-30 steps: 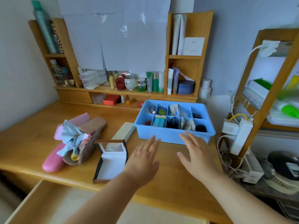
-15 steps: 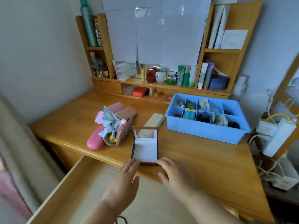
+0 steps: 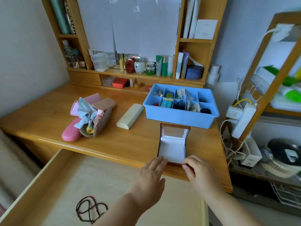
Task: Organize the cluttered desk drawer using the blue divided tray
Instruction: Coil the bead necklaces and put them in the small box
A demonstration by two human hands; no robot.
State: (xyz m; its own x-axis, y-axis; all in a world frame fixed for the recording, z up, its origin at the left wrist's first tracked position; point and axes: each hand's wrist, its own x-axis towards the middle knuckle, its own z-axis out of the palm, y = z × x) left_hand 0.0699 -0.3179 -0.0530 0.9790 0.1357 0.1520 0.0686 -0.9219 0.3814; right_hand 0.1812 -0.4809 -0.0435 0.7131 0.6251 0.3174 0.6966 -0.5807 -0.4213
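Left hand [image 3: 150, 176] flat, fingertips at open gift box [image 3: 172, 144]; right hand [image 3: 199, 172] apparently pinched its near edge. Risk: box slipping off tabletop [image 3: 48, 118] into drawer [image 3: 65, 185] below hands.

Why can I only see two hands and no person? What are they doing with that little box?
The camera sits on the person's head and looks down, so you see only their arms. The left hand and right hand touch the near edge of a small open gift box on the wooden desk. Behind it stands the blue divided tray, full of little things. To the left lie a cream case and a pile of glasses cases with cloths. Below, the open drawer holds a bead necklace.
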